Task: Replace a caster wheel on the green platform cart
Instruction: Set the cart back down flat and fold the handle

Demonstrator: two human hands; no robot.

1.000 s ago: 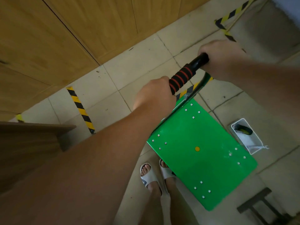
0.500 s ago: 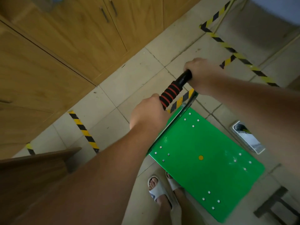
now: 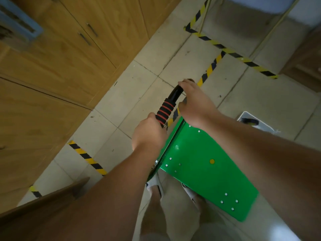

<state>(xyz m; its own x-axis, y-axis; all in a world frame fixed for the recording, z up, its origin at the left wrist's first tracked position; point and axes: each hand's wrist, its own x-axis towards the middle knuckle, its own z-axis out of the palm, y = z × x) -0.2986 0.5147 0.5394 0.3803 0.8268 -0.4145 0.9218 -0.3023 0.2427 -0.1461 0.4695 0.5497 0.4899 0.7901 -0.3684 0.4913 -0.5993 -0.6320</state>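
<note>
Cart: the green platform cart [image 3: 205, 164] stood on the tiled floor [image 3: 111, 122] right in front of the person. Its flat deck faced up, dotted with pale rivet heads and one yellow spot near the middle; its underside was hidden.
Handle: a black tube handle [image 3: 175, 92] rose from the deck's edge on the cabinet side, with a foam grip [image 3: 165, 110] of black ringed in red around its middle stretch.
Left hand: the left hand [image 3: 149, 134] was closed around the lower end of the foam grip, knuckles up, forearm reaching in from the lower left.
Right hand: the right hand [image 3: 194, 103] held the bare black bend just above the foam grip — fingers curled over the tube, thumb on the near side.
Feet: white sandals [image 3: 155, 186] showed at the deck's near edge, partly under it.
Tray: a white tray [image 3: 264, 126] lay on the floor beside the cart, past the right forearm, with a dark object [image 3: 250, 121] in it — too blurred to name.
Floor marks: yellow-and-black tape [image 3: 86, 156] ran in strips across the tiles, one strip passing behind the handle.
Surroundings: wooden cabinets [image 3: 69, 49] with slim bar pulls lined the left side.
</note>
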